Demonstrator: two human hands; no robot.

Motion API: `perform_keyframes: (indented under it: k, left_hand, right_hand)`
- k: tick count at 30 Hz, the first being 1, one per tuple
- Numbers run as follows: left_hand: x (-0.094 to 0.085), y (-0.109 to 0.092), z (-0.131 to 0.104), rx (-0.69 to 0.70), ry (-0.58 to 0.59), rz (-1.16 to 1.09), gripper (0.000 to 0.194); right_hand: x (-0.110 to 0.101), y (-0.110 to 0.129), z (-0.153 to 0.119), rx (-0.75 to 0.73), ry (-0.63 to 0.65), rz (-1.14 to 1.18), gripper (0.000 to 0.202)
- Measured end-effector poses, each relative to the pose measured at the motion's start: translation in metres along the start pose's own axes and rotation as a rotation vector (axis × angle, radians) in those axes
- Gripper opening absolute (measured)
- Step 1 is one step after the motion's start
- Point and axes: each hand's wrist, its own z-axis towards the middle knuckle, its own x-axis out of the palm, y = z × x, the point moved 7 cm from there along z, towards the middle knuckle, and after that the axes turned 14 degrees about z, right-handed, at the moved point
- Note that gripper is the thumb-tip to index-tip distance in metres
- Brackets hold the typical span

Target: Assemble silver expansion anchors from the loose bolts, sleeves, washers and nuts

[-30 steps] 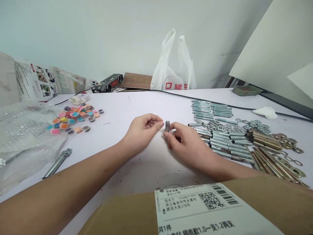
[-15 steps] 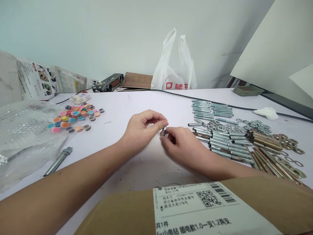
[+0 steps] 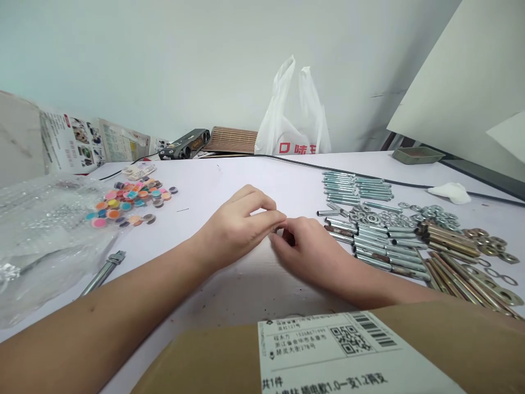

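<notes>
My left hand [image 3: 233, 230] and my right hand [image 3: 311, 254] meet over the middle of the table, fingertips touching. Between them is a small silvery metal part [image 3: 276, 230], mostly covered by the fingers, so its kind cannot be made out. The thumb and index finger of my right hand pinch it from the right. From the left, my left hand's thumb and fingers close over its top. To the right of my hands lie silver metal sleeves [image 3: 371, 243] in rows, with threaded bolts [image 3: 340, 186] and washers [image 3: 371, 218] behind them.
An assembled expansion bolt [image 3: 104, 272] lies beside my left forearm. Colourful discs [image 3: 127, 200] and clear plastic wrap [image 3: 49, 235] are further left. Brass-coloured sleeves [image 3: 449, 241] and rods [image 3: 459, 279] lie far right. A labelled cardboard box [image 3: 205, 355] stands close in front of me.
My left hand's fingers have moved down and right over the metal part, which showed more plainly before. My right hand keeps its pinch. The camera view has shifted slightly.
</notes>
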Motion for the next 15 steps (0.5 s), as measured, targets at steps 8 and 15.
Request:
perform_keyframes:
  k: [8,15]
  left_hand:
    - [0.002,0.003,-0.006,-0.081,-0.032,-0.005,0.021]
    - [0.008,0.012,-0.009,-0.307,-0.075,-0.091,0.012]
  right_hand:
    - [0.001,0.001,0.001,-0.016,0.008,0.023,0.023]
    - [0.001,0.001,0.002,0.008,0.024,0.01,0.024]
